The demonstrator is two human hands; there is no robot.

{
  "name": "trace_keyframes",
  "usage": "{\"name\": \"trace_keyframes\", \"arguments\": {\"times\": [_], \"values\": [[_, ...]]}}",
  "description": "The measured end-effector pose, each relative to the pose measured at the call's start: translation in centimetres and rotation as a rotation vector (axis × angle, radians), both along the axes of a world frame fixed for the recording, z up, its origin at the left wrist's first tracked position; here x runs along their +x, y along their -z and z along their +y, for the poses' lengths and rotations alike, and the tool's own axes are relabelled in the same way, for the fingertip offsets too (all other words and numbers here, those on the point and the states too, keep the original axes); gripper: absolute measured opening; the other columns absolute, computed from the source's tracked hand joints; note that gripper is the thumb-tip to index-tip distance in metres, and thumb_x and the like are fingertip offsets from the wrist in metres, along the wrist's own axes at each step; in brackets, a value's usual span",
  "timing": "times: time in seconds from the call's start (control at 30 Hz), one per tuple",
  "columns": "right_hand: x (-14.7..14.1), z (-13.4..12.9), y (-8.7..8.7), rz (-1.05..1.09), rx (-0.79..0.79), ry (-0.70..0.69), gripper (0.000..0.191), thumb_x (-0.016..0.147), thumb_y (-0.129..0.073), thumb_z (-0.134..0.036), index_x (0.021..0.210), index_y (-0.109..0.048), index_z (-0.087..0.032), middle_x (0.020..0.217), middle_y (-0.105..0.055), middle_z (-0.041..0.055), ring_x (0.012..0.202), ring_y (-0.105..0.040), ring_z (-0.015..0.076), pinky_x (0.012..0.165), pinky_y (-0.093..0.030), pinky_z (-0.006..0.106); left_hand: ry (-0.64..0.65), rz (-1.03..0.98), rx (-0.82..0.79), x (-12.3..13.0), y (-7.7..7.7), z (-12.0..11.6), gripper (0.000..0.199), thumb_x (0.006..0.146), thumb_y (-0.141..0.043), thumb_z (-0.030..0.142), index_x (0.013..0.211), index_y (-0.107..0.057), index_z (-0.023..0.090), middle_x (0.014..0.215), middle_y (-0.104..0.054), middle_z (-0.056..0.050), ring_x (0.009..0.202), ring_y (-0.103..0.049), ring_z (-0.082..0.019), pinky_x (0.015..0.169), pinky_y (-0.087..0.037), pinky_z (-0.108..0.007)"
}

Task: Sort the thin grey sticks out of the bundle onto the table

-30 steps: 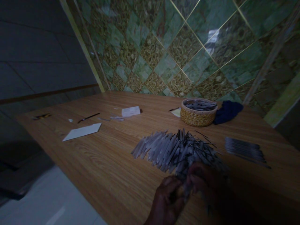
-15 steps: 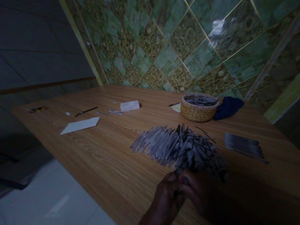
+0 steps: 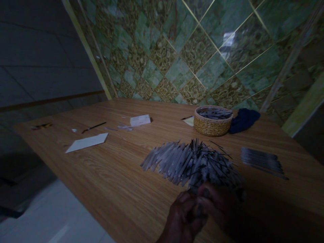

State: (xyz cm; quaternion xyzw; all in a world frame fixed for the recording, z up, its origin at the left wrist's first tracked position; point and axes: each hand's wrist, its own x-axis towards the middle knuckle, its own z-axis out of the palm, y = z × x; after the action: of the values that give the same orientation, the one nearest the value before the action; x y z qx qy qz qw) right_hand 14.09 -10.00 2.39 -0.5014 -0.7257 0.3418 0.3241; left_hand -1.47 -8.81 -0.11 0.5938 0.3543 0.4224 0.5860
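A wide heap of slim translucent sleeves and dark sticks (image 3: 174,160) lies on the wooden table. At its near edge, my left hand (image 3: 181,214) and my right hand (image 3: 215,202) meet, both with bent, closed fingers. Something small and dark is between them, too dim to make out. A neat row of sleeved sticks (image 3: 262,160) lies to the right of the heap. Behind the heap stands a round woven basket (image 3: 212,126) filled with similar sticks.
Dark blue cloth (image 3: 244,119) lies beside the basket. Further left are a white box (image 3: 140,120), a flat white sheet (image 3: 87,142), a thin black tool (image 3: 93,127) and a yellow-black item (image 3: 42,126). The table (image 3: 113,182) ends at a diagonal front-left edge.
The camera has tilted slightly, so the table objects sit lower in view. My hands remain together at the heap's near edge, with their fingers slightly shifted.
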Motion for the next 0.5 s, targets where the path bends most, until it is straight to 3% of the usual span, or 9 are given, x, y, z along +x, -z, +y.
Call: {"name": "trace_keyframes", "arguments": {"times": [0.07, 0.13, 0.33, 0.4, 0.5], "values": [[0.1, 0.1, -0.2, 0.074, -0.008, 0.024, 0.014, 0.087, -0.043, -0.028, 0.077, -0.051, -0.021, 0.061, -0.057, -0.0022, 0.055, -0.055, 0.0128, 0.053, -0.037, 0.023, 0.025, 0.121, 0.170, -0.4, 0.0, 0.2, 0.021, 0.062, -0.075, 0.016, 0.083, -0.076, 0.021, 0.089, -0.066, -0.010, 0.087, -0.058, -0.026, 0.075, -0.044, -0.031], [-0.1, 0.4, -0.1, 0.167, -0.055, 0.041, 0.015, 0.086, -0.044, -0.029, 0.076, -0.052, -0.020, 0.059, -0.058, -0.0021, 0.055, -0.056, 0.0130, 0.054, -0.039, 0.023, 0.040, 0.120, 0.203, -0.6, -0.1, 0.5, 0.017, 0.066, -0.072, 0.020, 0.083, -0.075, 0.019, 0.089, -0.065, -0.010, 0.088, -0.058, -0.026, 0.076, -0.044, -0.031], [-0.9, 0.9, 1.8, 0.471, -0.153, 0.046, 0.018, 0.085, -0.049, -0.032, 0.078, -0.056, -0.017, 0.061, -0.059, -0.0005, 0.056, -0.057, 0.0120, 0.055, -0.045, 0.024, 0.088, -0.255, -0.058, -0.4, 0.8, 0.7, 0.020, 0.072, -0.070, 0.034, 0.071, -0.074, 0.015, 0.067, -0.062, -0.005, 0.068, -0.057, -0.019, 0.066, -0.045, -0.029], [-0.9, 1.0, 2.4, 0.570, -0.154, 0.025, 0.020, 0.085, -0.051, -0.035, 0.079, -0.057, -0.017, 0.057, -0.057, -0.0024, 0.051, -0.055, 0.0103, 0.051, -0.044, 0.022, 0.064, -0.284, -0.144, -0.6, 1.4, 0.6, 0.024, 0.071, -0.071, 0.037, 0.065, -0.073, 0.014, 0.063, -0.065, -0.006, 0.064, -0.057, -0.018, 0.065, -0.045, -0.029], [-0.5, 1.4, 2.9, 0.652, -0.155, 0.033, 0.022, 0.081, -0.058, -0.038, 0.094, -0.056, -0.020, 0.069, -0.063, -0.0015, 0.047, -0.055, 0.0085, 0.045, -0.043, 0.019, -0.046, -0.296, -0.242, -1.0, 2.0, 0.6, 0.026, 0.066, -0.075, 0.038, 0.063, -0.072, 0.013, 0.054, -0.067, -0.005, 0.050, -0.055, -0.013, 0.053, -0.042, -0.024]]}}
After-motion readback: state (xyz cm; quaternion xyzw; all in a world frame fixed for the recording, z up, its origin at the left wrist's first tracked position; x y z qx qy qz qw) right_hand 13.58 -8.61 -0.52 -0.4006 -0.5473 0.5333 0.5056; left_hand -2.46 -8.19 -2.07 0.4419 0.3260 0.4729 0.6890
